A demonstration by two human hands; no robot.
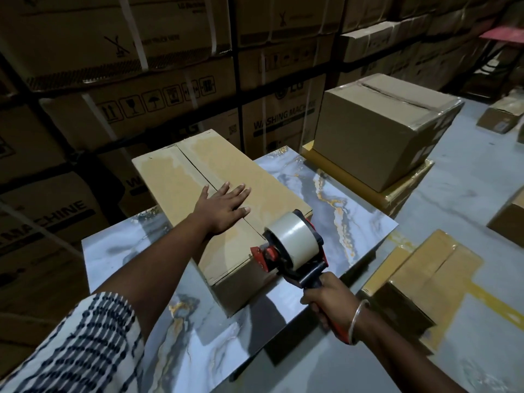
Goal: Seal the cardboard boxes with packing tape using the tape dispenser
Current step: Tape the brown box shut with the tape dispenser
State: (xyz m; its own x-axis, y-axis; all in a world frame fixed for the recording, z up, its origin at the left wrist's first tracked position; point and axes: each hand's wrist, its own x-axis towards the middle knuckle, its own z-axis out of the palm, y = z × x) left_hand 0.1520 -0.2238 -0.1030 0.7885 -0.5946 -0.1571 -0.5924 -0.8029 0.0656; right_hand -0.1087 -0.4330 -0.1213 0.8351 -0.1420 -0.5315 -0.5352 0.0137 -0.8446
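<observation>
A long cardboard box (181, 177) lies on the marble-patterned table (348, 199), its two top flaps meeting along a centre seam. My left hand (224, 207) presses flat on the flaps across that seam, fingers straight. My right hand (331, 297) grips the handle of a red and black tape dispenser (289, 245) loaded with a clear tape roll. The dispenser's red front end sits at the box's near top edge, just by the seam.
A taped box (380, 129) stands on a yellow-wrapped stack beyond the table's far right corner. More boxes (425, 279) lie on the grey floor at the right. Stacked washing-machine cartons (158, 80) form a wall behind and to the left.
</observation>
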